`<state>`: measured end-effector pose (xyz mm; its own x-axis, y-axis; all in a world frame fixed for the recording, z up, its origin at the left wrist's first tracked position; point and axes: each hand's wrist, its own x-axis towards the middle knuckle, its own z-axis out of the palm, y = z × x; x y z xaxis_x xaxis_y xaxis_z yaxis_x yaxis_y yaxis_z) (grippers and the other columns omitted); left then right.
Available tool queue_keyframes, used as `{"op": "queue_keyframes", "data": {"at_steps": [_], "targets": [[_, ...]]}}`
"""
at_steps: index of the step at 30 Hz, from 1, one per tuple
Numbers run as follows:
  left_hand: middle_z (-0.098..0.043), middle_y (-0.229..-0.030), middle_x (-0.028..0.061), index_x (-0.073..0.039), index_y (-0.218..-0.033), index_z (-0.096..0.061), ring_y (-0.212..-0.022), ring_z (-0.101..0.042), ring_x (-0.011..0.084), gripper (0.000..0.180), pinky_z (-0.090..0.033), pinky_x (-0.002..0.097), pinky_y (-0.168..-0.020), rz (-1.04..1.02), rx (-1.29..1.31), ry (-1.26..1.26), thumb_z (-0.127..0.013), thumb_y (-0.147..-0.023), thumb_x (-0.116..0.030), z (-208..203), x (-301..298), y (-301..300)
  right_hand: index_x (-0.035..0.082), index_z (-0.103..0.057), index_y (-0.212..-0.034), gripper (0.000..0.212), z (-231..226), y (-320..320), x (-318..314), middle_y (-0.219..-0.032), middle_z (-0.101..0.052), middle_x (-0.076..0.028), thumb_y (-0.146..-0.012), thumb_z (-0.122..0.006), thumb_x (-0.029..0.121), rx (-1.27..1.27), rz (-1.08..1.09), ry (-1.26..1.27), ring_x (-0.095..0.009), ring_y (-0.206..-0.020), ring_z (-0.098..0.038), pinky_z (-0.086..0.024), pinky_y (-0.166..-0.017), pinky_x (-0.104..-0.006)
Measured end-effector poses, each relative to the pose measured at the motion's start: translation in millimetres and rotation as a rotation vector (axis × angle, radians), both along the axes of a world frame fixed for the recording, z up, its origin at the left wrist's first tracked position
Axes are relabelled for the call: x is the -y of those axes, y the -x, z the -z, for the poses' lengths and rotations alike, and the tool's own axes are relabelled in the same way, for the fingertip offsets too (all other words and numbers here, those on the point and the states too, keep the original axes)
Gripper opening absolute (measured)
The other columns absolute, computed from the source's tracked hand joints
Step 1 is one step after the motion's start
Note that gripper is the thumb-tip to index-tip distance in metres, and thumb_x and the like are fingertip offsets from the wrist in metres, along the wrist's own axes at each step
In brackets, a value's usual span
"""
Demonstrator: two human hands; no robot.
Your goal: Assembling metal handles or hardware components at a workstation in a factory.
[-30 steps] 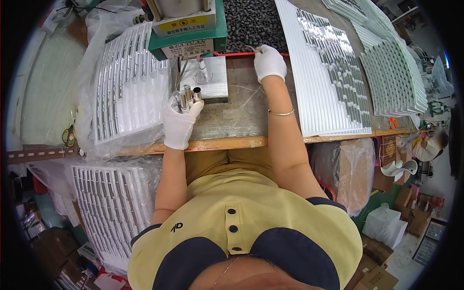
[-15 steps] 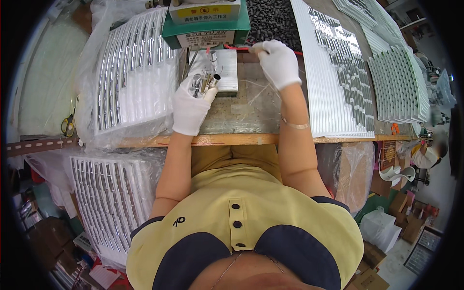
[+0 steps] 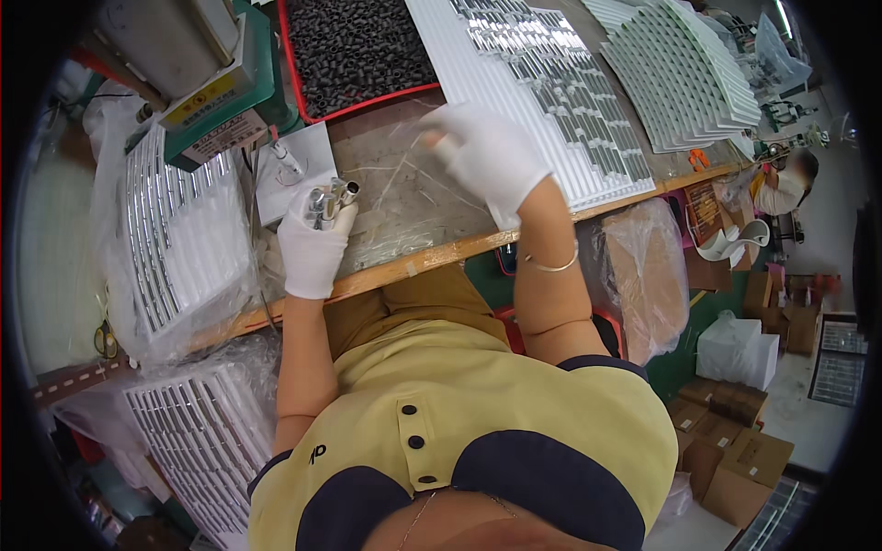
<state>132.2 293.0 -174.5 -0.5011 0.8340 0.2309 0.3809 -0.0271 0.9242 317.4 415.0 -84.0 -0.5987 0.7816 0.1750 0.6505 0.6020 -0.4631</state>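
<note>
In a white glove, my left hand is closed round several short shiny metal tubes, their open ends facing up. It stays close to a flat metal plate at the base of a green machine. My right hand, also gloved, hangs above the bench between a red tray of small black tubular pieces and a white ridged tray carrying rows of metal tubes. Motion smears its fingers, so whether they hold anything is not visible.
Plastic-wrapped white trays of tubes stand left on the bench and below its edge. Stacked ridged trays sit far right, near orange-handled scissors. Cardboard boxes lie on the floor; another person is at far right.
The view has turned, bringing the whole width of the red tray into sight. My right hand has moved away from the machine's plate toward the ridged tray. My left hand keeps its tubes.
</note>
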Motion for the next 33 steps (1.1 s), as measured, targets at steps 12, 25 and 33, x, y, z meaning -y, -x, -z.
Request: {"op": "queue_keyframes", "data": {"at_steps": [12, 25, 33], "targets": [[-0.065, -0.084, 0.0031, -0.001, -0.099, -0.063, -0.073, -0.056, 0.0088, 0.035, -0.046, 0.0243, -0.068, 0.034, 0.113, 0.1, -0.077, -0.069, -0.011, -1, -6, 11, 0.005, -0.067, -0.104, 0.044, 58, -92, -141, -0.105, -0.065, -0.019, -0.078, -0.064, 0.04, 0.584, 0.722, 0.093, -0.03, -0.1, -0.063, -0.049, -0.085, -0.0373], [-0.065, -0.08, 0.0026, -0.004, -0.094, -0.062, -0.07, -0.058, 0.0063, 0.031, -0.047, 0.0227, -0.065, 0.019, 0.162, 0.106, -0.078, -0.067, -0.009, -19, 13, 18, 0.003, -0.064, -0.091, 0.017, 22, 65, 41, -0.076, -0.066, -0.008, -0.076, -0.066, 0.011, -0.461, -0.126, 0.256, -0.013, -0.066, -0.062, -0.049, -0.062, -0.0264], [-0.066, -0.084, 0.0053, -0.001, -0.097, -0.06, -0.072, -0.058, 0.0082, 0.043, -0.048, 0.0238, -0.066, -0.027, 0.131, -0.079, -0.083, -0.064, -0.016, -4, 13, 24, 0.005, -0.064, -0.087, 0.019, 60, 81, 37, -0.075, -0.063, -0.012, -0.072, -0.071, 0.016, -0.356, -0.285, 0.158, -0.026, -0.068, -0.062, -0.049, -0.063, -0.0331]]}}
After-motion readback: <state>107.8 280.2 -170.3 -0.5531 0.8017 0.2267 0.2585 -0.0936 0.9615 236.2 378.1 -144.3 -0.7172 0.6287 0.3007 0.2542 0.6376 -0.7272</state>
